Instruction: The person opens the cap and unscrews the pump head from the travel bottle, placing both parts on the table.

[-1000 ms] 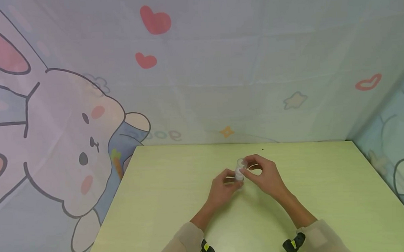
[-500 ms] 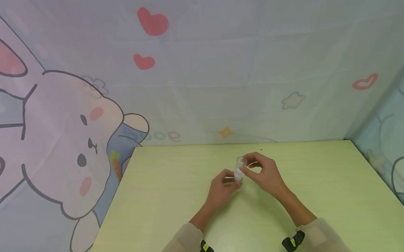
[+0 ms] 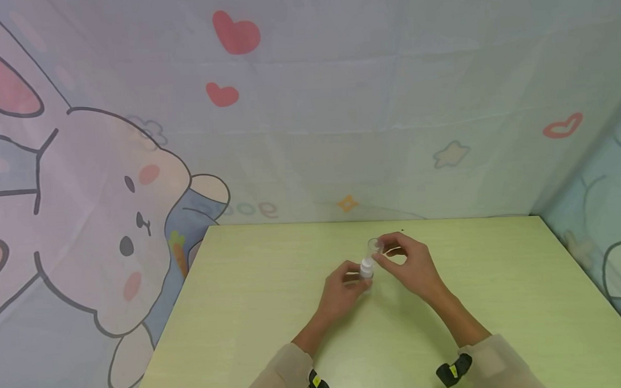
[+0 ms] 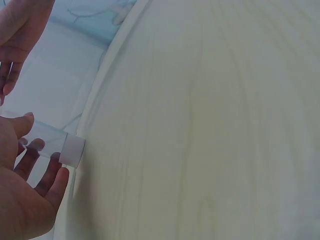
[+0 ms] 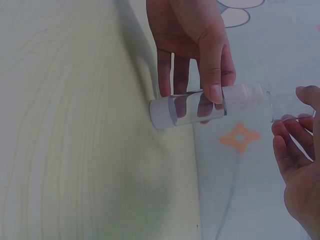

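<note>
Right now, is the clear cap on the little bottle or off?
Off: the right fingers hold the clear cap, with a gap before the bottle.

1 table [image 3: 262, 287], pale yellow-green, faint wood grain running across the top. Far edge straight, sides spreading toward the near side. 1 small dark speck [image 3: 402, 230] near far edge, right of middle. Soft shadows [image 5: 132, 37] on surface.

Beige sleeves [image 3: 281, 373], black wrist cameras [image 3: 444, 376] with yellow patches [image 3: 316, 380].
</note>
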{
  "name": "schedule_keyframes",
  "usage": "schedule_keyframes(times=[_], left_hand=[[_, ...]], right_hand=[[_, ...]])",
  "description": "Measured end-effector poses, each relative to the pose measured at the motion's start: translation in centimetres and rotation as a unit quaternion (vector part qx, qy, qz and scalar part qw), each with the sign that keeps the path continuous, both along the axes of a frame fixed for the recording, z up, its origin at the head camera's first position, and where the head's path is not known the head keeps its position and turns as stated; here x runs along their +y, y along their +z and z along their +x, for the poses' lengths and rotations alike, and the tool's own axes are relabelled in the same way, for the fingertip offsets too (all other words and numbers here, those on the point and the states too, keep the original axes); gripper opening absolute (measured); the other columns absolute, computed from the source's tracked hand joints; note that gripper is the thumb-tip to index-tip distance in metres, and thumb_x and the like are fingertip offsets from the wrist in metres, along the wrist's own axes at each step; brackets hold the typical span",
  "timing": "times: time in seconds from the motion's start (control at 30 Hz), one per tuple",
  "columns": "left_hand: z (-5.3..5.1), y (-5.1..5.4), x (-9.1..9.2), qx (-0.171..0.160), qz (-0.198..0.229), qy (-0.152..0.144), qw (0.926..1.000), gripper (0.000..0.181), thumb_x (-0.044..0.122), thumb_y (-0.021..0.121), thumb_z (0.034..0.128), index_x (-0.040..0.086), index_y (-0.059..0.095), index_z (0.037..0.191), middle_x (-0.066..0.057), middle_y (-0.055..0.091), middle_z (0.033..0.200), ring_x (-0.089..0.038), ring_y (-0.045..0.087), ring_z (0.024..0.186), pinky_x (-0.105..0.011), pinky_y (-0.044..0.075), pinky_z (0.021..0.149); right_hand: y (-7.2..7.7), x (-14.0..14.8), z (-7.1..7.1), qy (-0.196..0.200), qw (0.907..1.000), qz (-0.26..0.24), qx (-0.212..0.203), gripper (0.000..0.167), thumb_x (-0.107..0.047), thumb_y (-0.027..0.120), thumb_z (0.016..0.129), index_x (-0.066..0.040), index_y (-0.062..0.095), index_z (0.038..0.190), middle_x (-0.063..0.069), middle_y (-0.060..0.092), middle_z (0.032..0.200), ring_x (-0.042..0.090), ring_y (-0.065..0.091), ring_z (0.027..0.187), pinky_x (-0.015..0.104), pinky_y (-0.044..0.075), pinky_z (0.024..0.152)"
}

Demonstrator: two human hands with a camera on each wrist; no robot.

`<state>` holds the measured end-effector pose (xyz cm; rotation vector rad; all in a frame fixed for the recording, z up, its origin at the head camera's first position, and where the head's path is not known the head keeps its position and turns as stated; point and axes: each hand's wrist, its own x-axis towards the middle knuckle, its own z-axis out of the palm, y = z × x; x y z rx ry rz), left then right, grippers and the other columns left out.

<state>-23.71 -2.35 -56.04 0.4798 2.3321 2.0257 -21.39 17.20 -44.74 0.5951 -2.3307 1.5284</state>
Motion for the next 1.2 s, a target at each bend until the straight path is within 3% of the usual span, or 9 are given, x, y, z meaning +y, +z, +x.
schedule_keyframes(times=[0.27, 0.5, 0.63, 0.8, 0.97, 1.2], left_hand=[[0.0, -0.2, -0.2, 0.011, -0.006, -0.003, 0.9999, 0.025, 0.016, 0.079, 0.0978, 0.012, 0.069, 0.120, -0.007, 0.071, 0.128, -0.031, 0.069, 0.121, -0.034, 0.060, 0.097], [-0.1, 0.3, -0.4, 0.005, -0.019, -0.008, 0.9998, 0.023, 0.015, 0.078, 0.0988, 0.014, 0.069, 0.120, -0.003, 0.070, 0.127, -0.028, 0.069, 0.122, -0.037, 0.059, 0.101], [-0.1, 0.5, -0.6, 0.001, -0.030, -0.014, 0.9994, 0.023, 0.016, 0.076, 0.0998, 0.016, 0.068, 0.121, -0.003, 0.070, 0.129, -0.028, 0.068, 0.122, -0.043, 0.058, 0.102], [-0.2, 0.5, -0.9, -0.004, -0.048, -0.028, 0.9985, 0.023, 0.020, 0.076, 0.1008, 0.019, 0.068, 0.122, -0.002, 0.069, 0.131, -0.028, 0.068, 0.123, -0.044, 0.059, 0.100], [-0.5, 0.4, -1.1, -0.005, -0.057, -0.037, 0.9977, 0.023, 0.020, 0.075, 0.1011, 0.019, 0.068, 0.123, -0.003, 0.069, 0.132, -0.028, 0.068, 0.123, -0.041, 0.059, 0.100], [-0.4, 0.4, -1.1, -0.009, -0.063, -0.036, 0.9973, 0.025, 0.021, 0.074, 0.1011, 0.018, 0.067, 0.125, -0.004, 0.070, 0.133, -0.029, 0.068, 0.123, -0.043, 0.058, 0.102]], right_hand=[[-0.2, 0.4, -0.1, -0.010, 0.9999, 0.002, 0.004, 0.029, -0.001, 0.079, 0.094, 0.005, 0.069, 0.120, 0.019, 0.072, 0.111, 0.034, 0.069, 0.103, 0.059, 0.059, 0.090], [-0.3, 0.8, -0.2, -0.015, 0.9998, 0.010, 0.011, 0.029, -0.001, 0.079, 0.094, 0.005, 0.069, 0.121, 0.018, 0.073, 0.111, 0.034, 0.069, 0.102, 0.051, 0.061, 0.090], [-1.5, 1.3, -0.8, -0.019, 0.9997, 0.014, 0.011, 0.029, -0.001, 0.080, 0.093, 0.005, 0.069, 0.120, 0.017, 0.073, 0.111, 0.033, 0.069, 0.101, 0.055, 0.060, 0.089], [-3.3, 2.5, -1.8, -0.029, 0.9991, 0.030, 0.010, 0.030, -0.005, 0.081, 0.094, -0.002, 0.070, 0.122, 0.012, 0.073, 0.113, 0.029, 0.069, 0.102, 0.051, 0.061, 0.089], [-3.6, 3.2, -1.9, -0.034, 0.9985, 0.041, 0.009, 0.031, -0.009, 0.082, 0.095, -0.006, 0.070, 0.123, 0.007, 0.073, 0.113, 0.023, 0.069, 0.103, 0.044, 0.062, 0.090], [-4.0, 3.4, -1.9, -0.033, 0.9987, 0.038, -0.001, 0.031, -0.003, 0.079, 0.095, 0.003, 0.067, 0.124, 0.017, 0.072, 0.113, 0.032, 0.068, 0.104, 0.054, 0.060, 0.090]])
